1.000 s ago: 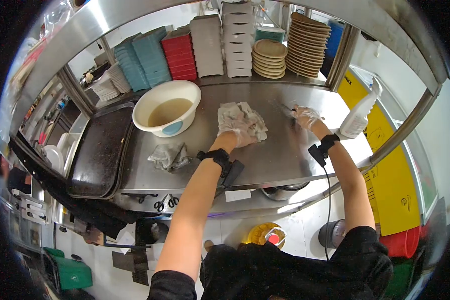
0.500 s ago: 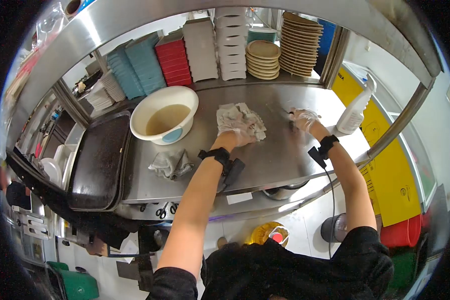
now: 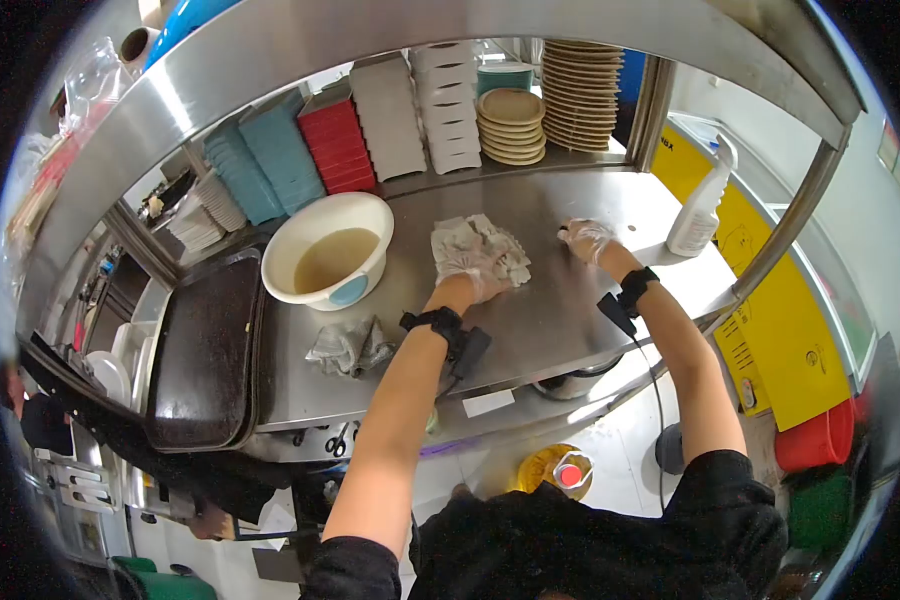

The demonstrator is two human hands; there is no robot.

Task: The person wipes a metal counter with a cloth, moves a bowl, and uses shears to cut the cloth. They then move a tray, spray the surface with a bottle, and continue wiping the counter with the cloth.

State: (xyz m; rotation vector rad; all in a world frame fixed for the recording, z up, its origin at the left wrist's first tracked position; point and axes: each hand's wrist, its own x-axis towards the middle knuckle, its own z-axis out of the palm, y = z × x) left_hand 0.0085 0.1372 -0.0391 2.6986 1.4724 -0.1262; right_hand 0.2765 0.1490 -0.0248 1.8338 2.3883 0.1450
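My left hand [image 3: 482, 277], in a clear plastic glove, presses on a crumpled grey-white cloth [image 3: 475, 240] on the steel counter [image 3: 490, 350]. Its fingers bear on the cloth and are partly lost in the folds. To the right, my gloved right hand [image 3: 590, 241] rests low over the counter with its fingers curled together. A small dark spot shows at its fingertips, too small to name. A second crumpled grey cloth [image 3: 350, 346] lies left of my left forearm. Behind that cloth stands a white basin [image 3: 282, 262] of cloudy brownish water.
A white spray bottle [image 3: 700, 212] stands at the right end. Dark baking trays [image 3: 205, 350] lie at the left. Along the back are stacked blue [image 3: 280, 150], red [image 3: 338, 140] and white containers [image 3: 448, 110], and stacked plates [image 3: 582, 95]. A steel shelf beam [image 3: 370, 38] crosses above.
My right hand has shifted slightly left, toward the cloth. My left hand stays on the cloth. The whole view has tilted a little.
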